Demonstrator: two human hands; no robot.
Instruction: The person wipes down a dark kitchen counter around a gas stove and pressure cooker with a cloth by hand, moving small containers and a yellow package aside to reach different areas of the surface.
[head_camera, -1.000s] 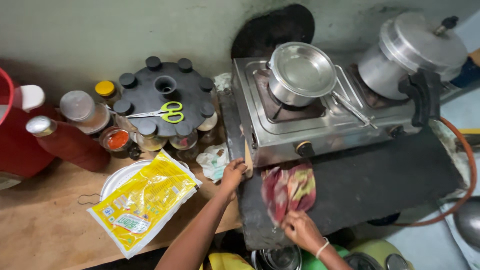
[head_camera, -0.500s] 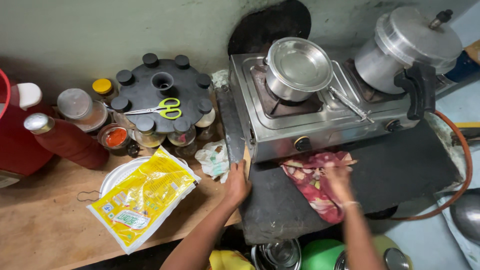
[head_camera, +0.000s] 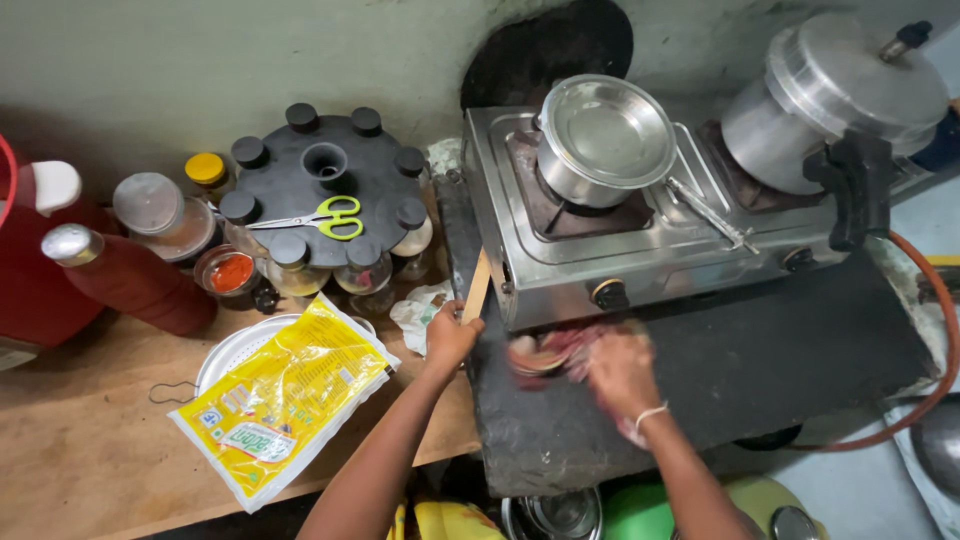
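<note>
The right hand (head_camera: 622, 372), fingers pressed flat on one reddish cloth (head_camera: 560, 348), is wiping the dark stone surface (head_camera: 780, 370) just before one two-burner stove (head_camera: 640, 250), most of it seemingly left, while the left hand (head_camera: 450, 335) pinches one wooden stick (head_camera: 476, 288) beside one yellow packet (head_camera: 285, 400).

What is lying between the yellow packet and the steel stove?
In the head view, between the yellow packet and the stove lie a crumpled white wrapper and the left hand holding a wooden stick.
</note>
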